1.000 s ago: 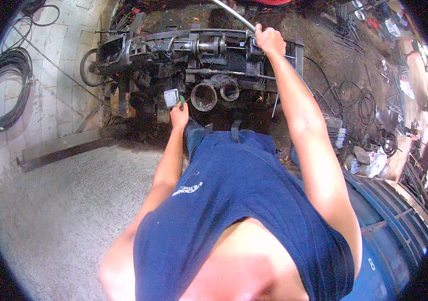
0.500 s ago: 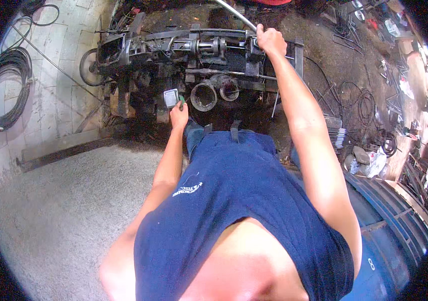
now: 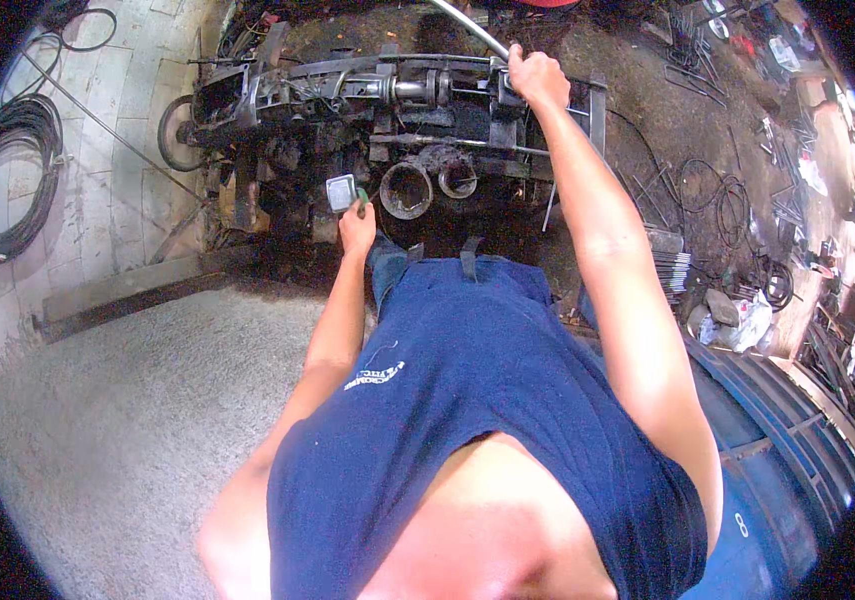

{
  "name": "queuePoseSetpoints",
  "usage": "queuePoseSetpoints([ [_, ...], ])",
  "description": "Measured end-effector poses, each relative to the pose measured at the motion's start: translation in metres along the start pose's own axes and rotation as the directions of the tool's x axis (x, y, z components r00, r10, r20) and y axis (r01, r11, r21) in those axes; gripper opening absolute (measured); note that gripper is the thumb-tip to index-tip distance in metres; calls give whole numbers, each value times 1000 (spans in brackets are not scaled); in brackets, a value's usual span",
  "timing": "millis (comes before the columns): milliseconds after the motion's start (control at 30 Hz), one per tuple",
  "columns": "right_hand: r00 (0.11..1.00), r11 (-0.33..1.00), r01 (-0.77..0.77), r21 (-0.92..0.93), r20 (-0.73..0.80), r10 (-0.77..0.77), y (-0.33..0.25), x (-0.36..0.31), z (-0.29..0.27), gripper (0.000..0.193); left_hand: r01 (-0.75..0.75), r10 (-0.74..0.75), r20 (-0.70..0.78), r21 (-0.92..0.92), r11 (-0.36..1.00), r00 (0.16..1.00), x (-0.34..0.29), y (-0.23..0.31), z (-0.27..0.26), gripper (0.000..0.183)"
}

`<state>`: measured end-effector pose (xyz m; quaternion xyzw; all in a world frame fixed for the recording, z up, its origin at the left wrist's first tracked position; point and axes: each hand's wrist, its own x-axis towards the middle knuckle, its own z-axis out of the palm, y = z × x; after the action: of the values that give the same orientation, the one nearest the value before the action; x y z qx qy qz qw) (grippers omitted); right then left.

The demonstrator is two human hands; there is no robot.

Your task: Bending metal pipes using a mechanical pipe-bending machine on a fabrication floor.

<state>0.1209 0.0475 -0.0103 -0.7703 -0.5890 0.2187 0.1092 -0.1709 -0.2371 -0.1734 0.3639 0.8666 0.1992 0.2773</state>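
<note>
My left hand (image 3: pixel 356 232) is closed round the green handle of a flat, square, light-coloured tool (image 3: pixel 341 192), whose exact kind I cannot make out. It hangs before the near side of a long dark metal machine (image 3: pixel 347 92), left of two round open-mouthed cans (image 3: pixel 407 190). At the machine's far right, my right hand (image 3: pixel 539 80) is wrapped round the end of a grey metal bar (image 3: pixel 469 28). That bar slants up and left out of view. A shiny shaft with collars (image 3: pixel 417 88) runs along the machine.
A coiled black cable (image 3: pixel 12 180) lies at the far left on pale tiles. A wheel (image 3: pixel 179 135) stands at the machine's left end. Loose cables (image 3: pixel 712 190) and rods lie on the right-hand floor. A blue metal panel (image 3: pixel 767 480) is at the lower right.
My right hand has shifted very slightly up and left on the bar. My left hand and the square tool are almost unmoved.
</note>
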Motion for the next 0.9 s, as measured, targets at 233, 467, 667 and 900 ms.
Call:
queuePoseSetpoints([
  [233, 1000, 1000, -9, 2, -9, 9, 4, 3, 2, 64, -27, 27, 17, 34, 999, 1000, 2, -1, 1, 44],
  [467, 1000, 1000, 15, -8, -1, -15, -1, 1, 4, 65, -10, 10, 11, 19, 1000, 1000, 2, -2, 0, 44],
  [667, 1000, 1000, -5, -12, -11, 5, -3, 1, 3, 64, -7, 6, 32, 20, 1000, 999, 1, -3, 1, 45],
  [900, 1000, 1000, -25, -7, -7, 25, -1, 1, 1, 64, 20, -20, 16, -4, 1000, 1000, 2, -4, 4, 46],
])
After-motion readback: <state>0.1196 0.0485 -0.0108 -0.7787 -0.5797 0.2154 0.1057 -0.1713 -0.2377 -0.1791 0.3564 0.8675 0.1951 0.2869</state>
